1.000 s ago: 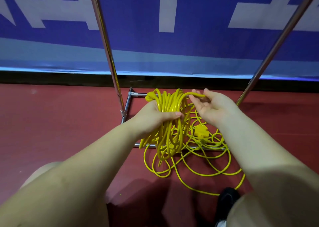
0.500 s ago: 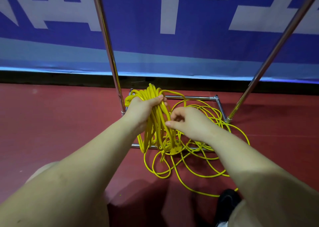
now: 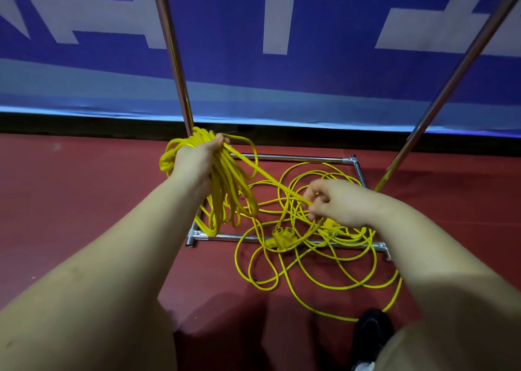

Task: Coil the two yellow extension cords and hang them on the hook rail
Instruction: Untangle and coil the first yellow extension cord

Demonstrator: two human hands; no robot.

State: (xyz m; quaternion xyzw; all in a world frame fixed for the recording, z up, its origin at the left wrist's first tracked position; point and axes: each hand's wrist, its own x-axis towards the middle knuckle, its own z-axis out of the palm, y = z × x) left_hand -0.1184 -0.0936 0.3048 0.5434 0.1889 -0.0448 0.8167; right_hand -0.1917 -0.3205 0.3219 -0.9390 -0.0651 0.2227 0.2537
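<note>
My left hand [image 3: 196, 159] grips a bundle of coiled yellow cord [image 3: 225, 190], its loops hanging down over the rack's base. A single taut strand [image 3: 265, 177] runs from that hand down to my right hand [image 3: 338, 204], which pinches it between the fingers. Below lies a loose tangle of yellow cord [image 3: 315, 258] on the red floor, with a yellow plug block [image 3: 282, 236] in the middle of it. The hook rail itself is out of view.
Two chrome uprights [image 3: 174, 60] [image 3: 451, 83] rise from a rectangular metal base frame [image 3: 282, 239] on the red floor [image 3: 70, 201]. A blue and white banner [image 3: 310, 32] stands behind. My black shoe [image 3: 372, 331] and knees sit at the bottom edge.
My left hand lifted the coil up and to the left. My right hand moved down and right, drawing a strand out of the loose pile so it now stretches taut between both hands.
</note>
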